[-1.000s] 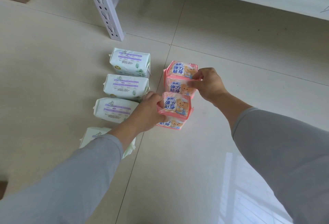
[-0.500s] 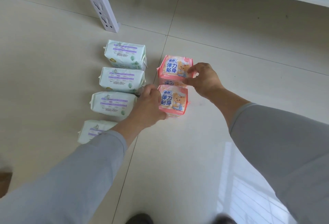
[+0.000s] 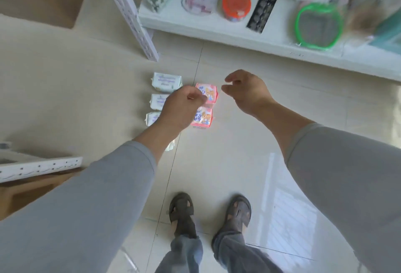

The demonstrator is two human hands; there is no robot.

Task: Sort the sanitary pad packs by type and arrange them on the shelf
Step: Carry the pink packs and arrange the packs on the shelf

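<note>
Beside the shelf post (image 3: 130,12), pink packs (image 3: 206,92) line up next to white packs (image 3: 166,80) — sorted by type, I judge. My left hand (image 3: 180,107) and right hand (image 3: 245,90) hover, fingers loosely curled, holding nothing.

The left hand (image 3: 178,107) covers parts of two pale green plastic pad packs (image 3: 157,101) and the pink bear-printed packs (image 3: 206,93); its sleeve hides a fourth green pack almost wholly, and the white shelf's (image 3: 238,34) goods are motion-blurred, cut by the top edge

Pink bear-printed packs (image 3: 205,92) beside white packs (image 3: 166,80) with purple bands.
</note>
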